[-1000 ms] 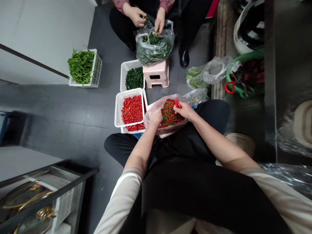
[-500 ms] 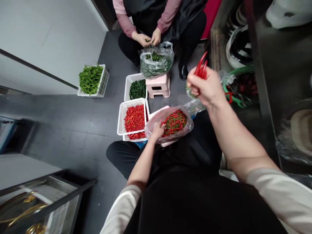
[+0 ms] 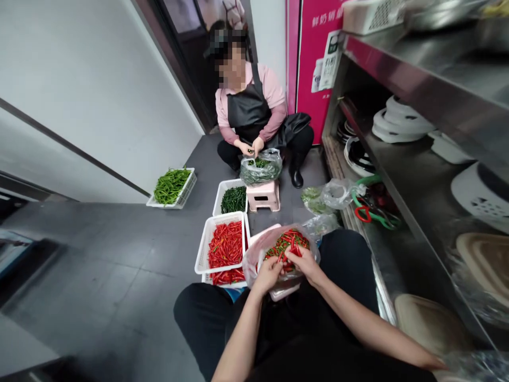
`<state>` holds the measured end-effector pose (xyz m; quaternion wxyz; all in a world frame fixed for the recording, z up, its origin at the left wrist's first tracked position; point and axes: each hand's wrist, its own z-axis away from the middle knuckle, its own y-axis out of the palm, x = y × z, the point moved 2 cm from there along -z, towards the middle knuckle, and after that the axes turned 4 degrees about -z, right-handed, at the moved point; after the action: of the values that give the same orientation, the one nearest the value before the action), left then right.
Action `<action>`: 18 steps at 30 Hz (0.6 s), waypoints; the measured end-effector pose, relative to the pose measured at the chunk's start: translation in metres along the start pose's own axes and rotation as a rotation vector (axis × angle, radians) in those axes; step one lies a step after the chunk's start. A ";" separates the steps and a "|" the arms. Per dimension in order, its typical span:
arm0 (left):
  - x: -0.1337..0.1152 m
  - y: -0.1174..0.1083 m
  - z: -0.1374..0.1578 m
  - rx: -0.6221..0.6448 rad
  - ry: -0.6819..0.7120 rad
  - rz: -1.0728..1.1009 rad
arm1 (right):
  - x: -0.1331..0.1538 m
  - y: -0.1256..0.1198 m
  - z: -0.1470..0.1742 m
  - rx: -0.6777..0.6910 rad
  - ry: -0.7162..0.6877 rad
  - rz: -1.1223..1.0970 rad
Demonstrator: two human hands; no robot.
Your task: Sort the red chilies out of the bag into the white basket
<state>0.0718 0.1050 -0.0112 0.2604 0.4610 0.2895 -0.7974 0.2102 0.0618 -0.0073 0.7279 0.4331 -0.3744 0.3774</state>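
In the head view, a clear plastic bag (image 3: 253, 255) of red chillies with green stems (image 3: 281, 243) sits in front of my knees on a pale pink stool (image 3: 285, 292). My right hand (image 3: 305, 263) is closed around a few red chillies (image 3: 295, 248) over the bag. Close beside it, my left hand (image 3: 269, 275) pinches a red chilli (image 3: 280, 258) at the bag's near side. The two hands' fingertips nearly meet. Left of the bag, a white basket (image 3: 201, 253) holds destemmed-looking red chillies (image 3: 226, 244), stacked askew over another basket of red chillies.
Beyond is a white basket (image 3: 218, 197) of dark green chillies. A co-worker (image 3: 254, 106) squats behind a pink stool (image 3: 274, 199) bearing a bag of green chillies (image 3: 260, 168). Long green peppers (image 3: 172, 185) fill a basket by the wall. Metal shelving (image 3: 413, 180) runs along the right.
My right hand has come down from its raised position to the bag, still holding red chillies. My left hand has met it there. The view has tilted up, showing more of the co-worker.
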 end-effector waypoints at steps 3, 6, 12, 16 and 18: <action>0.004 -0.001 0.000 -0.009 -0.001 0.071 | -0.002 -0.001 0.002 0.021 0.129 -0.125; 0.000 0.000 0.002 -0.027 0.064 0.150 | -0.012 0.000 -0.001 0.072 0.285 -0.308; -0.008 0.002 0.007 -0.037 0.058 0.325 | -0.025 0.000 -0.003 0.019 0.556 -0.575; -0.005 0.000 0.005 -0.066 0.028 0.190 | -0.003 -0.011 0.005 -0.073 0.264 -0.308; -0.007 0.002 0.004 -0.073 0.061 0.009 | 0.006 -0.008 0.010 -0.019 0.184 -0.092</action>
<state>0.0738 0.1019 -0.0043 0.2715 0.4766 0.3241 -0.7708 0.2179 0.0511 -0.0012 0.7798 0.4063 -0.2895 0.3782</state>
